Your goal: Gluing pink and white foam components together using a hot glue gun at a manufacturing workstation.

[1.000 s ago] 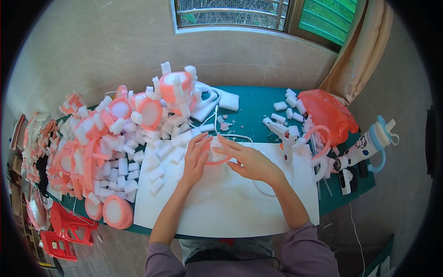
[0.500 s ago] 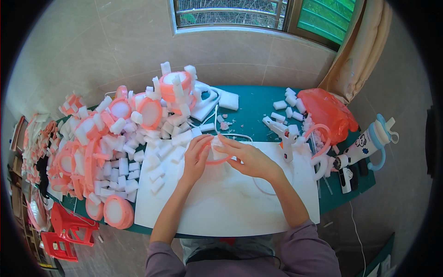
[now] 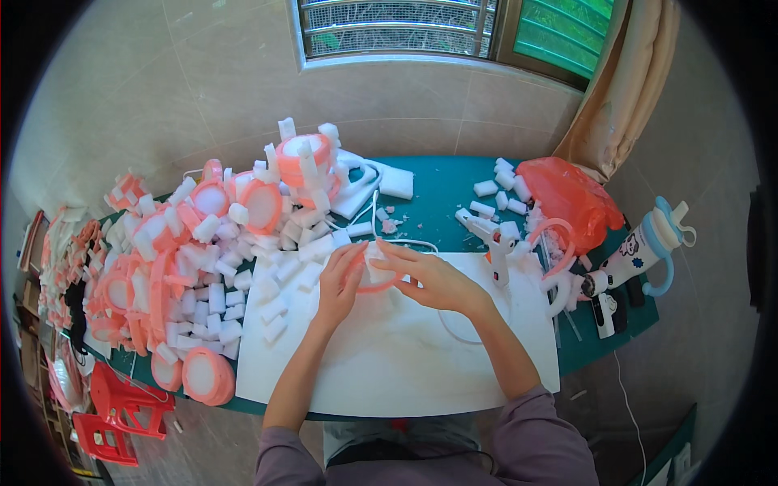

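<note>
Over the white board [image 3: 421, 373], a round foam piece with a pink rim [image 3: 378, 287] is held between my two hands. My left hand [image 3: 340, 283] is wrapped along its left side. From the right, my right hand [image 3: 438, 279] closes on it, fingers at a white foam block [image 3: 374, 256] on its upper part. The fingers partly hide both foam parts. A white glue gun [image 3: 497, 249] stands to the right of my right hand. Loose white foam blocks [image 3: 275, 309] lie on the board left of my left hand.
A large heap of pink and white foam pieces [image 3: 154, 263] covers the table's left side. At the back right are a red plastic bag [image 3: 571, 202] and several white blocks [image 3: 486, 189]. A drink bottle [image 3: 640, 251] stands at the right edge; red stools [image 3: 126, 401] are at lower left.
The whole view has shifted slightly. Both hands keep their hold on the foam piece, with only a small change in finger position.
</note>
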### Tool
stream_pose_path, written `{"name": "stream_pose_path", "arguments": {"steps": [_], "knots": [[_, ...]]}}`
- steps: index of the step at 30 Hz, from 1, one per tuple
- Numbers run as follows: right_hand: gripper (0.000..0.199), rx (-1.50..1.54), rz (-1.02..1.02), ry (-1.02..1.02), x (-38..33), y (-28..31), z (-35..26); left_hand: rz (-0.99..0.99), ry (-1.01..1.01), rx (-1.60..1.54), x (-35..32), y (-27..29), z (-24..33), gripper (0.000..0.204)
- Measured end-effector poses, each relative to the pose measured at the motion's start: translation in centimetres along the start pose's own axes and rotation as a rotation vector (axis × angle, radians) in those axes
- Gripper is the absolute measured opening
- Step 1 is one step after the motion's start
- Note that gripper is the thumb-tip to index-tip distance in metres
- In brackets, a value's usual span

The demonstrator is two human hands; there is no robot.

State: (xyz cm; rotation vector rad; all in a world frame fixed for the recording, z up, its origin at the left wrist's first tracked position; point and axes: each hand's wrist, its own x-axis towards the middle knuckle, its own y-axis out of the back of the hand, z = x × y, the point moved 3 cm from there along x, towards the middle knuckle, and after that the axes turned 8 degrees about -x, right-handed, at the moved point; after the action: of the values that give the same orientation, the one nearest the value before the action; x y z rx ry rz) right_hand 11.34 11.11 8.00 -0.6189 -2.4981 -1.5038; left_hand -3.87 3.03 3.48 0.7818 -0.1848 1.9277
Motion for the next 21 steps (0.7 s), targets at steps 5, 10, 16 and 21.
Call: {"name": "stream_pose_path", "arguments": {"steps": [5,10,16,21], "knots": [[0.052,0.014,-0.007,-0.002,0.08,0.01,-0.03,-0.020,-0.015,0.007,0.21,0.19,0.00,0.033],[0.053,-0.006,-0.028,-0.017,0.04,0.14,-0.47,-0.020,0.013,-0.002,0.10,0.29,-0.08,0.032],[0.054,-0.052,0.023,0.062,-0.08,-0.29,0.00,-0.008,0.039,-0.003,-0.10,0.20,-0.13,0.031],[0.053,-0.019,-0.004,0.034,0.11,0.03,0.05,-0.008,0.050,-0.013,0.15,0.19,-0.44,0.030]]}}
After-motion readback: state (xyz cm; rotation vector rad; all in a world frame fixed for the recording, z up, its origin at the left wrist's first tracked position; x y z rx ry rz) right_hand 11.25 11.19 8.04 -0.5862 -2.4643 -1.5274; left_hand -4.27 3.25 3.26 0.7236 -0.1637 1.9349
